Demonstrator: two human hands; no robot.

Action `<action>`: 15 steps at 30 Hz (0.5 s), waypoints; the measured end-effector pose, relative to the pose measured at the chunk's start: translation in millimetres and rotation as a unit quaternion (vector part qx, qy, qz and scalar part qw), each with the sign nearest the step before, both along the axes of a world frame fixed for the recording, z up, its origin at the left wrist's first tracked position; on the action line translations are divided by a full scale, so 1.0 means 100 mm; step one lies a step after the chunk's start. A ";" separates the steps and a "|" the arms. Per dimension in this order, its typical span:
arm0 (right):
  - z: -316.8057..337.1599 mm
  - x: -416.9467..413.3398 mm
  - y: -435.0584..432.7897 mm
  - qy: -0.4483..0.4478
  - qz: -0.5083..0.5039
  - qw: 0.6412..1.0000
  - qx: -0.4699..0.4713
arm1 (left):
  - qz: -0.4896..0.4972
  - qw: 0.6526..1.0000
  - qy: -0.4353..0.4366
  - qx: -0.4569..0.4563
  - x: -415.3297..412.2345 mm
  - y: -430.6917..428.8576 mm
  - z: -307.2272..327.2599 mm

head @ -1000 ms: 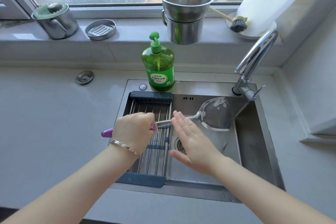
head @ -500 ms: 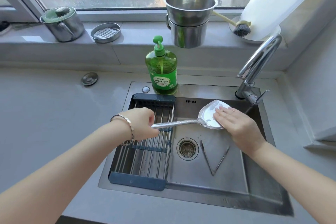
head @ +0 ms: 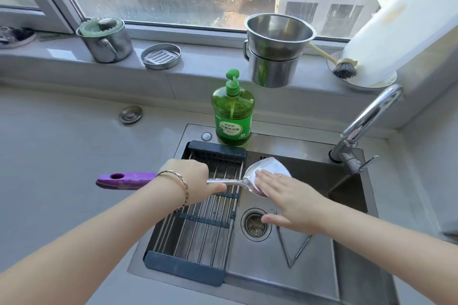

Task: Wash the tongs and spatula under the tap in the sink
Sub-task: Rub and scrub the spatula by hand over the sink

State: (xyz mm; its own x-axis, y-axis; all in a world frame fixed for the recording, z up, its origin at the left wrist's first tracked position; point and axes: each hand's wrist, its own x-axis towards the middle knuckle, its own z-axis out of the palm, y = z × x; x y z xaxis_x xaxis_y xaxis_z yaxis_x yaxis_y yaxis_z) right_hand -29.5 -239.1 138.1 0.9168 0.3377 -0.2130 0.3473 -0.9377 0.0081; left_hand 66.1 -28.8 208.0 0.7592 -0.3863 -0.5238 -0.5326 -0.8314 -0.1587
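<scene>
The left grip (head: 195,181) is curled round the metal shank of the spatula (head: 270,168), left of the drain (head: 255,224). It holds the spatula level, I'd say to keep the blade over the sink (head: 272,282). The right grip (head: 290,200) holds nothing. Its straight fingers lie flat on the blade just behind the drain, apparently to rub it clean. The tongs (head: 292,247) lie splayed on the sink floor just right of the drain, likely awaiting their turn. The tap (head: 366,121) stands further right and behind; I see no water running.
</scene>
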 end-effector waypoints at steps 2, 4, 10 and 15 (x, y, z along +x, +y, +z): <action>0.05 0.12 0.03 -0.020 -0.022 0.999 0.017 | -0.012 0.999 -0.029 -0.006 0.00 0.04 0.05; 0.01 0.16 0.10 -0.010 -0.053 0.996 0.064 | -0.024 0.998 -0.052 -0.013 -0.01 0.03 0.08; -0.06 -0.09 0.09 0.027 -0.018 0.998 0.044 | -0.028 0.997 -0.068 -0.004 -0.02 0.11 0.13; -0.02 -0.01 0.19 -0.022 -0.084 0.993 0.078 | -0.060 0.996 -0.063 -0.020 -0.14 0.00 0.12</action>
